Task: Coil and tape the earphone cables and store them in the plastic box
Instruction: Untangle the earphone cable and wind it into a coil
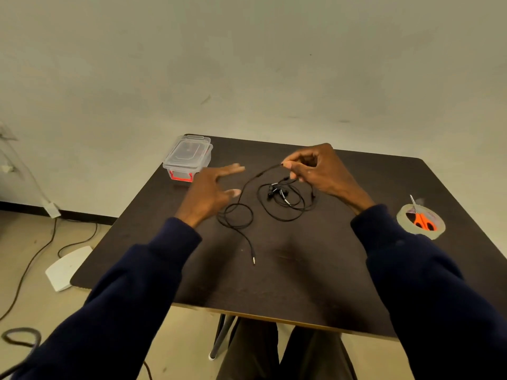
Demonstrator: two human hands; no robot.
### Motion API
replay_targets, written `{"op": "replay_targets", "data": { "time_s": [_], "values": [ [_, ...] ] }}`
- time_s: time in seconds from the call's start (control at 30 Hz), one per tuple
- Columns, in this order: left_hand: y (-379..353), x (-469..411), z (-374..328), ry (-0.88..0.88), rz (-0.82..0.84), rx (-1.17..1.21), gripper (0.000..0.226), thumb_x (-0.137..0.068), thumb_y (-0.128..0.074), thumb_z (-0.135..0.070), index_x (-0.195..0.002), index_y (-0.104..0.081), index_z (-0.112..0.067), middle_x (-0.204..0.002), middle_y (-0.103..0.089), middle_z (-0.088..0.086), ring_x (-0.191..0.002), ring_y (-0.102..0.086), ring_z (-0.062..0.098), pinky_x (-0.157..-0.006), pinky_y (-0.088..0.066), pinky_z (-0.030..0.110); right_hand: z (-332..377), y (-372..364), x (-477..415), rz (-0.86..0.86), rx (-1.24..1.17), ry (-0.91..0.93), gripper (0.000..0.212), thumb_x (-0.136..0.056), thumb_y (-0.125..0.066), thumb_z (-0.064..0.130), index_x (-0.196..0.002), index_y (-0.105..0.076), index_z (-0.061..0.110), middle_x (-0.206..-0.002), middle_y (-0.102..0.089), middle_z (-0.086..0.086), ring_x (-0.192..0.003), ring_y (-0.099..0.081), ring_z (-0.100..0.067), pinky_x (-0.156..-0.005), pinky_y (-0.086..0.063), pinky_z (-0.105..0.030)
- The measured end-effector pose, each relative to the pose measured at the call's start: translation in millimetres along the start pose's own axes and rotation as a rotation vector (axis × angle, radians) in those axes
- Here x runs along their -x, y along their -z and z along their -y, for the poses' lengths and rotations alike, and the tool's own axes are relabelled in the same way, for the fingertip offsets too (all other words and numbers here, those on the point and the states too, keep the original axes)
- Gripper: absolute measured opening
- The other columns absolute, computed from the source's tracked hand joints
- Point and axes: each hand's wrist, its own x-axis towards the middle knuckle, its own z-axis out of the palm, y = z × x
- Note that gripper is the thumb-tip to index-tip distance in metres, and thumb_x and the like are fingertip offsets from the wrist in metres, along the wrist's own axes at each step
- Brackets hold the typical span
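Black earphone cables lie tangled in loose loops in the middle of the dark table. One strand runs down to a jack plug nearer me. My right hand pinches a raised part of the cable between thumb and fingertips, above the tangle. My left hand hovers left of the cables with fingers spread, holding nothing. A clear plastic box with a lid and red latch stands at the far left corner. A tape roll sits at the right, with orange scissors lying on it.
The table's near edge is just above my knees. On the floor to the left lie a white flat object, dark cables and a white adapter by the wall.
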Motion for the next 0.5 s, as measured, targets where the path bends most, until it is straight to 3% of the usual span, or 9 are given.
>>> {"op": "replay_targets", "data": {
  "time_s": [0.03,0.1,0.17,0.3,0.5],
  "values": [
    [-6,-5,-15,-0.040,0.040,0.067,0.045,-0.090,-0.077,-0.022,-0.134,-0.067,-0.026,-0.137,-0.066,-0.004,-0.126,-0.062,0.010,-0.110,-0.048,0.034,4,-3,-5,-0.002,-0.014,0.011,0.016,-0.095,-0.073,0.023,-0.103,-0.079,0.010,-0.079,-0.077,-0.002,-0.066,-0.071,-0.006,-0.061,-0.053,-0.015],
    [-14,-13,-40,-0.041,0.114,0.209,0.027,-0.098,-0.069,-0.026,-0.123,-0.074,-0.016,-0.110,-0.077,0.001,-0.084,-0.074,0.015,-0.073,-0.057,0.019,10,-8,-14,-0.012,-0.039,0.031,0.016,-0.092,-0.077,0.024,-0.102,-0.079,0.012,-0.078,-0.078,0.001,-0.070,-0.074,-0.008,-0.062,-0.053,-0.016],
    [-18,-19,-53,0.021,0.153,0.347,0.025,-0.102,-0.061,-0.024,-0.114,-0.076,-0.008,-0.092,-0.078,0.006,-0.056,-0.063,0.008,-0.048,-0.042,0.013,13,-11,-19,-0.025,-0.017,0.050,0.015,-0.089,-0.080,0.024,-0.100,-0.080,0.014,-0.080,-0.078,0.006,-0.076,-0.075,-0.006,-0.070,-0.056,-0.021],
    [-15,-27,-49,0.105,0.172,0.496,0.020,-0.102,-0.061,-0.018,-0.107,-0.075,-0.006,-0.072,-0.070,0.002,-0.054,-0.055,0.005,-0.049,-0.042,0.014,15,-6,-19,0.036,-0.011,0.048,0.013,-0.088,-0.081,0.024,-0.092,-0.079,0.012,-0.076,-0.077,0.000,-0.073,-0.076,-0.014,-0.076,-0.061,-0.029],
    [0,-21,-32,0.202,0.275,0.911,0.024,-0.109,-0.044,-0.010,-0.096,-0.064,-0.007,-0.081,-0.069,0.008,-0.067,-0.063,0.012,-0.061,-0.053,0.017,-6,9,-13,0.180,-0.001,-0.018,0.018,-0.090,-0.079,0.026,-0.089,-0.077,0.008,-0.072,-0.075,0.005,-0.064,-0.069,-0.006,-0.068,-0.054,-0.018]
  ]
}}
